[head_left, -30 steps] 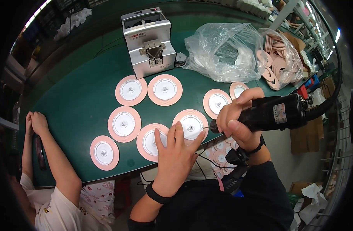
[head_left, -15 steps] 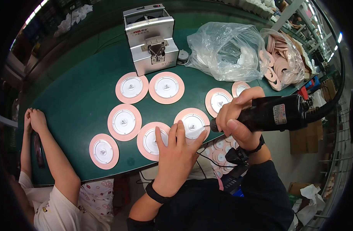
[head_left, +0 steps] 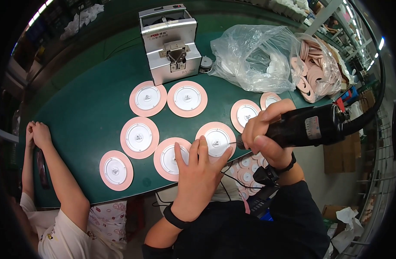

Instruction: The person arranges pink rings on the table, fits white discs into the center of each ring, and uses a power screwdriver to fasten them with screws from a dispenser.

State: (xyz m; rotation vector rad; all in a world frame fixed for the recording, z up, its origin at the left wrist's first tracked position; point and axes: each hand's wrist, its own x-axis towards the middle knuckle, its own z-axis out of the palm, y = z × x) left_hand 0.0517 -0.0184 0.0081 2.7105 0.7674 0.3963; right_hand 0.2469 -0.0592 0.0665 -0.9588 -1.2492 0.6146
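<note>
My right hand (head_left: pixel 267 134) is wrapped around a black corded electric screwdriver (head_left: pixel 310 126), held nearly level. Its thin bit points left, with the tip at the right edge of the white centre of a round pink disc (head_left: pixel 201 131). My left hand (head_left: pixel 199 170) lies with fingers spread over that disc's near side, thumb and fingertips touching it. Part of its forefinger side also overlaps a neighbouring pink-and-white disc (head_left: pixel 160 166). Whether the bit sits in a screw is too small to tell.
More such discs lie around, one (head_left: pixel 187 99) at the back. Behind them stand a silver screw-feeder-like machine (head_left: pixel 170 47), a clear plastic bag (head_left: pixel 254 56) and a bag of pink rings (head_left: pixel 316 69). Another person's clasped hands (head_left: pixel 38 134) rest at the table's left. A cable hangs at right.
</note>
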